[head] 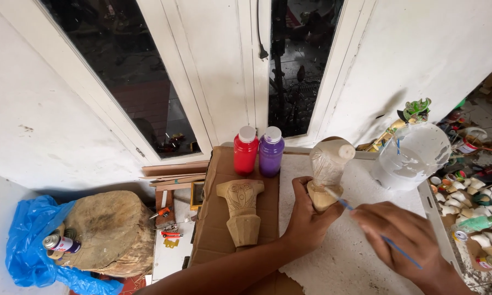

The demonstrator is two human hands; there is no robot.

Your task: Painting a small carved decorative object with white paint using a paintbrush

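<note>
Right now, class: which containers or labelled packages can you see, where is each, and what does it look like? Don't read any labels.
Red bottle: back of cardboard, white cap.
Purple bottle: right of red, white cap.
Spray can: on blue bag, lower left, labelled.
White tub: right, paint-smeared.

Brush (366,224) on hand-held wooden carving (327,172)
</note>
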